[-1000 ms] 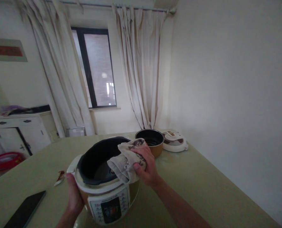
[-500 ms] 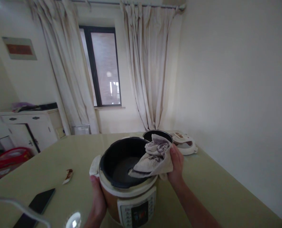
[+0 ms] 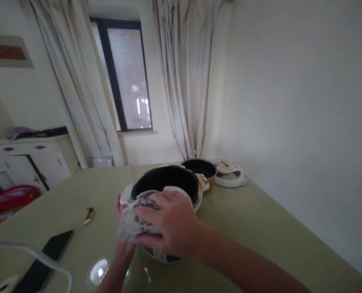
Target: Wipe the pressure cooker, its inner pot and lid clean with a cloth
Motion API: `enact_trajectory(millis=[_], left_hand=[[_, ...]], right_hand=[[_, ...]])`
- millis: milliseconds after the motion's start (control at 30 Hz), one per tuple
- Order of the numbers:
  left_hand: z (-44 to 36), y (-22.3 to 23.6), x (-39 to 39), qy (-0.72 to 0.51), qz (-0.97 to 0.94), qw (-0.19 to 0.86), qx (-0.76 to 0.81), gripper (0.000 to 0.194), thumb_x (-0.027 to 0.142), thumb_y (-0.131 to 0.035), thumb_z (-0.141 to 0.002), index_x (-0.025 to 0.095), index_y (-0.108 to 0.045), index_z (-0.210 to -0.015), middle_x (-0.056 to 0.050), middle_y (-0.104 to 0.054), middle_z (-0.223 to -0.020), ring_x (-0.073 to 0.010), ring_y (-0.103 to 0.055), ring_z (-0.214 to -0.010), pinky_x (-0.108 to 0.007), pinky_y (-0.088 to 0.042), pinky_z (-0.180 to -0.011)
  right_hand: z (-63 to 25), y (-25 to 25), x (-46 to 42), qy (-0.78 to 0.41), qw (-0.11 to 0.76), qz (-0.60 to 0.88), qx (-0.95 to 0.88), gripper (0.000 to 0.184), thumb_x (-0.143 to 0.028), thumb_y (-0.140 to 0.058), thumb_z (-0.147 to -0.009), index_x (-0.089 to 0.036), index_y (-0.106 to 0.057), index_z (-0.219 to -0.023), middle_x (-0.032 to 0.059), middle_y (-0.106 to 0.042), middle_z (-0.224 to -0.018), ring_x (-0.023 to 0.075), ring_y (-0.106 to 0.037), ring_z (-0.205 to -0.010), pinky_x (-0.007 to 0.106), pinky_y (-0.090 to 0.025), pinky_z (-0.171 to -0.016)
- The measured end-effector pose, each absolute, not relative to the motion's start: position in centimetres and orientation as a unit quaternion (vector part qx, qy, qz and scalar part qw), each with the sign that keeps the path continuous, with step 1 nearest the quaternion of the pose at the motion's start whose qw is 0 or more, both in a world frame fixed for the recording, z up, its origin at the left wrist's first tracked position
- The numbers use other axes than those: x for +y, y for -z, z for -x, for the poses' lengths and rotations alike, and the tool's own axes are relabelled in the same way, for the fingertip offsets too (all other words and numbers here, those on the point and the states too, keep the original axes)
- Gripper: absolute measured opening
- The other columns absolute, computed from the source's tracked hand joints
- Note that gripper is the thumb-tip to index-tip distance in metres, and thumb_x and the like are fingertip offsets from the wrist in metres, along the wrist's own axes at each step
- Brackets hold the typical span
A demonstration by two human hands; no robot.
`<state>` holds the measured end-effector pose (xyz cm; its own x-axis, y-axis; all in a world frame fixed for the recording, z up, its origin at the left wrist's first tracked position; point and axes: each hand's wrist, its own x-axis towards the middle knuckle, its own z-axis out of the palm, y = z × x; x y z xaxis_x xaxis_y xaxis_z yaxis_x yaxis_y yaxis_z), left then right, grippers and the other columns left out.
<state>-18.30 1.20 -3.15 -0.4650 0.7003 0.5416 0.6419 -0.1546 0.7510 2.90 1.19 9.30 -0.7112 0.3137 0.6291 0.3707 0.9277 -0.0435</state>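
- Two bare hands meet at the near side of the cooker; the right hand (image 3: 175, 221), palm down, is curled over a bunched, dark-patched cloth (image 3: 132, 221).
- The left hand (image 3: 126, 247) is mostly behind the cloth, apparently against the cooker's left side; how firmly it grips, I cannot tell.
- The step in hand looks like wiping. For that, the palm wants to lie flat over the cloth, pressing evenly along the curve, with loose folds tucked under the fingers so none drags.
- The left hand would do best as a steady brace, since sideways rubbing could turn the cooker on the smooth table (image 3: 245, 219).
- The cooker (image 3: 181, 179) stands upright on the table, lidless, its dark mouth facing up. Cloth and hand cover its front edge and most of its panel; the far inner wall shows, but the floor is hidden, so any contents cannot be made out.
- On its right side, the handle (image 3: 203, 182) has a tan patch, possibly a stain; a folded corner of cloth would suit that narrow shape.
- Just behind, to the right, sits the pot (image 3: 212, 182), gold outside and dark inside; its bottom is out of sight.
- Beyond the pot, the pale lid (image 3: 230, 182) lies on the table.
- Farther off at left, a red basket (image 3: 14, 199) holds something too blurred to name.
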Motion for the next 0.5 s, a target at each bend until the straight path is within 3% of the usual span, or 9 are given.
enact_trajectory(millis=[67, 100, 167, 233, 333, 433, 500], left_hand=[[18.0, 1.1, 0.1, -0.631, -0.455, -0.043, 0.627, 0.064, 0.055, -0.032, -0.107, 0.025, -0.024, -0.163, -0.014, -0.041, -0.167, -0.0308, -0.040, -0.155, -0.052, -0.038, -0.124], [17.7, -0.1, -0.3, -0.647, -0.449, -0.079, 0.611, 0.063, 0.053, -0.039, -0.106, 0.024, -0.031, -0.161, -0.014, -0.040, -0.167, -0.0305, -0.038, -0.156, -0.051, -0.034, -0.127], [16.9, -2.8, -0.9, -0.626, -0.501, -0.109, 0.588, 0.050, 0.048, -0.045, -0.105, 0.022, -0.054, -0.146, -0.013, -0.058, -0.152, -0.0291, -0.053, -0.143, -0.047, -0.038, -0.123], [16.0, -5.2, -0.7, -0.555, -0.600, -0.065, 0.572, 0.044, 0.048, -0.040, -0.106, 0.022, -0.067, -0.129, -0.011, -0.073, -0.129, -0.0263, -0.066, -0.122, -0.041, -0.048, -0.110], [15.0, -7.1, 0.2, -0.460, -0.679, 0.016, 0.572, 0.054, 0.052, -0.030, -0.107, 0.023, -0.075, -0.114, -0.006, -0.080, -0.101, -0.0233, -0.073, -0.095, -0.036, -0.054, -0.086], [14.8, -7.7, 0.8, -0.396, -0.690, 0.050, 0.604, 0.059, 0.056, -0.028, -0.105, 0.026, -0.079, -0.102, -0.003, -0.081, -0.089, -0.0229, -0.073, -0.084, -0.034, -0.051, -0.074], [15.0, -7.9, 0.6, -0.386, -0.694, 0.073, 0.603, 0.059, 0.056, -0.030, -0.105, 0.026, -0.079, -0.095, -0.002, -0.080, -0.087, -0.0223, -0.073, -0.082, -0.033, -0.051, -0.073]], right_hand=[[-6.8, -9.0, 3.0, 0.023, 0.329, 0.178, -0.927, 0.064, -0.076, -0.066, -0.089, -0.028, -0.067, -0.131, 0.0085, -0.068, -0.124, 0.0284, -0.061, -0.111, 0.046, -0.044, -0.102], [-9.0, -8.8, 4.0, 0.022, 0.336, 0.179, -0.924, 0.064, -0.074, -0.068, -0.089, -0.027, -0.068, -0.131, 0.0096, -0.068, -0.124, 0.0291, -0.061, -0.112, 0.047, -0.043, -0.105], [-12.7, -8.2, 5.7, 0.016, 0.360, 0.192, -0.913, 0.058, -0.065, -0.073, -0.090, -0.026, -0.068, -0.132, 0.0119, -0.065, -0.129, 0.0302, -0.059, -0.118, 0.047, -0.046, -0.104], [-14.3, -7.3, 6.3, 0.004, 0.415, 0.207, -0.886, 0.051, -0.058, -0.075, -0.090, -0.024, -0.068, -0.127, 0.0123, -0.062, -0.127, 0.0290, -0.059, -0.116, 0.045, -0.049, -0.100], [-11.8, -5.5, 4.5, 0.027, 0.492, 0.230, -0.839, 0.044, -0.058, -0.073, -0.087, -0.025, -0.070, -0.116, 0.0106, -0.060, -0.119, 0.0290, -0.058, -0.111, 0.048, -0.049, -0.097], [-6.5, -3.4, 1.3, 0.079, 0.477, 0.171, -0.859, 0.047, -0.066, -0.073, -0.080, -0.032, -0.071, -0.112, 0.0065, -0.063, -0.113, 0.0288, -0.059, -0.106, 0.054, -0.044, -0.101], [-4.0, -2.2, 0.0, 0.113, 0.465, 0.091, -0.873, 0.032, -0.062, -0.068, -0.086, -0.040, -0.071, -0.109, -0.0004, -0.065, -0.101, 0.0233, -0.060, -0.097, 0.052, -0.044, -0.101]])
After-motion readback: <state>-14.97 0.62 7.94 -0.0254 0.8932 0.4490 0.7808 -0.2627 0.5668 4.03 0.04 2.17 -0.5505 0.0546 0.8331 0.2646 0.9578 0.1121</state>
